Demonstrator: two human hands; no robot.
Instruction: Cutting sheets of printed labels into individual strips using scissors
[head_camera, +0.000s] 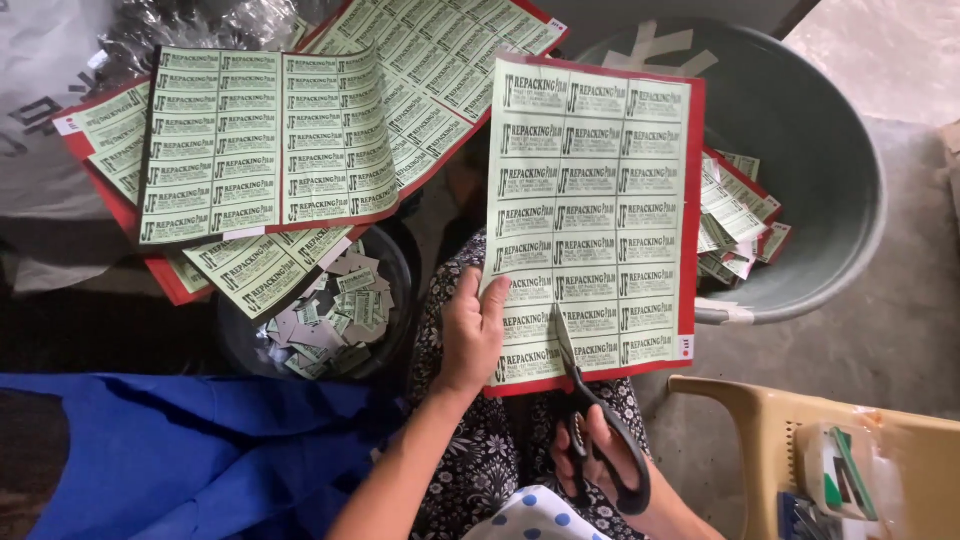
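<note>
The person sat over a grey concrete floor (900, 300), knees covered by a dark floral garment (480, 450). The left hand (472, 330) pinched the lower left edge of a label sheet (595, 215), thumb on its face, holding it up above the lap; the sheet was pale green, ruled into small printed rectangles and bordered in red. The right hand (600, 455) was closed through the black handles of a pair of scissors (590, 410), whose blades met the sheet's bottom edge.

Behind the sheet stood a large grey plastic basin (800, 130) holding a heap of cut labels (735, 215). To the left, more label sheets (270, 140) lay overlapping, some on red backing, partly over a dark round bowl (390, 250) filled with small paper offcuts (330, 315). A blue cloth (180, 450) spread across the lower left. A crinkled clear plastic bag (190, 20) showed at the top left. At the lower right was a beige plastic chair (760, 420) with small packets on it.
</note>
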